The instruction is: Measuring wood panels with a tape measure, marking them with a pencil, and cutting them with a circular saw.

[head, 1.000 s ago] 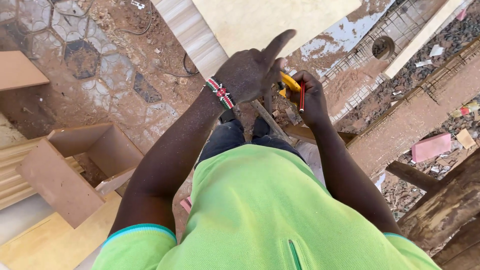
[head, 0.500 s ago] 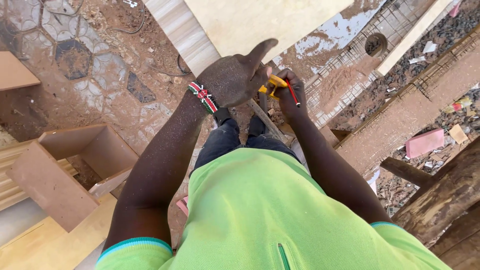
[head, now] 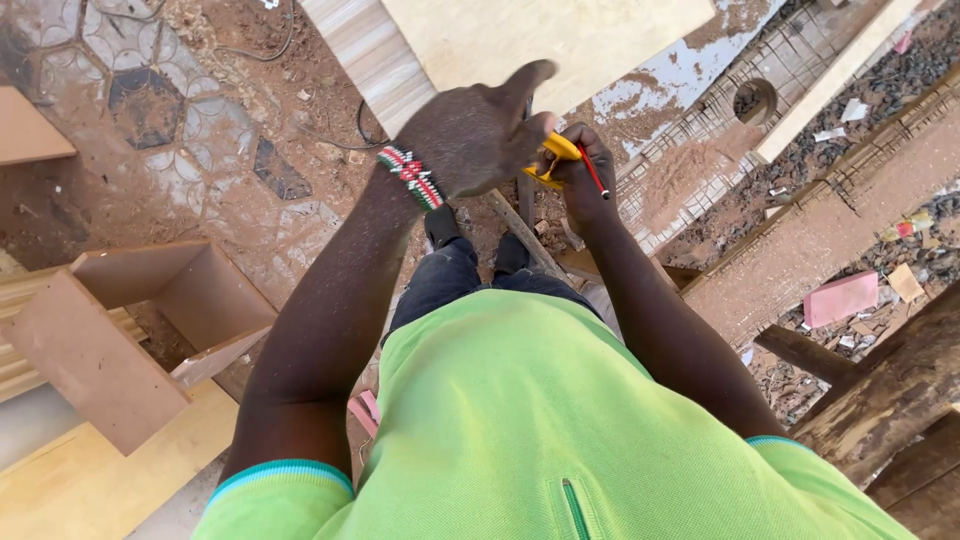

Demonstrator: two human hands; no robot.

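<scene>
Brown fibreboard makes up the open box (head: 150, 330) that is lying on its side at the far left, on top of pale wooden boards (head: 70, 480) and beside reddish dirt with patterned paving stones (head: 150, 100). Moving rightward, the person's left arm is reaching forward from a lime-green shirt (head: 520, 420), and a beaded bracelet (head: 410, 176) in red, white, green and black is sitting on the wrist. The left hand (head: 470, 135) is hovering with its back to the camera, thumb sticking up and fingers curling round toward the yellow tool (head: 553, 160); it is blurred, so whether those fingers are actually pressing on the tool cannot be told, though it looks likely. The yellow tool is sitting between the two hands, out in front of the chest and above a strip of wood (head: 525, 235) that is running across the ground near the person's dark shoes (head: 442, 222). Just to its right, the right hand (head: 585, 180) is closing round the tool's other side, and is also pinching a thin red pencil (head: 592, 170) between its fingers. Behind the hands, a large pale plywood sheet (head: 540, 40) is lying flat. Farther right, rubble, a pink slab (head: 842, 297) and rough dark timber (head: 890, 400) are filling the ground.
</scene>
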